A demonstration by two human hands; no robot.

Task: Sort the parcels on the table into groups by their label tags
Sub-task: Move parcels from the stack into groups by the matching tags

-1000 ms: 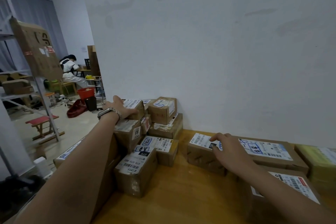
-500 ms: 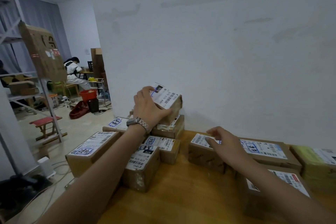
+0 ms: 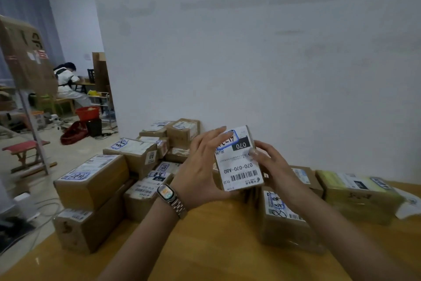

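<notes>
A small cardboard parcel [image 3: 239,164] with a white label reading 070-070-A80 is held up above the wooden table [image 3: 205,246], label facing me. My left hand [image 3: 200,171], with a watch on its wrist, grips the parcel's left side. My right hand [image 3: 271,164] holds its right edge. A pile of labelled cardboard parcels [image 3: 127,166] is stacked at the table's left end. More parcels lie on the right: a brown one [image 3: 282,217] below my right arm and a yellowish one [image 3: 355,194] further right.
A white wall [image 3: 250,52] runs close behind the table. On the left the floor holds a red stool [image 3: 25,148], a metal shelf post [image 3: 34,132], a red bucket [image 3: 87,113] and cables. A person in white [image 3: 66,82] sits far back.
My left hand lifted the small parcel off the left pile and carried it right. My right hand left the parcel it touched on the table and took the lifted parcel's right edge.
</notes>
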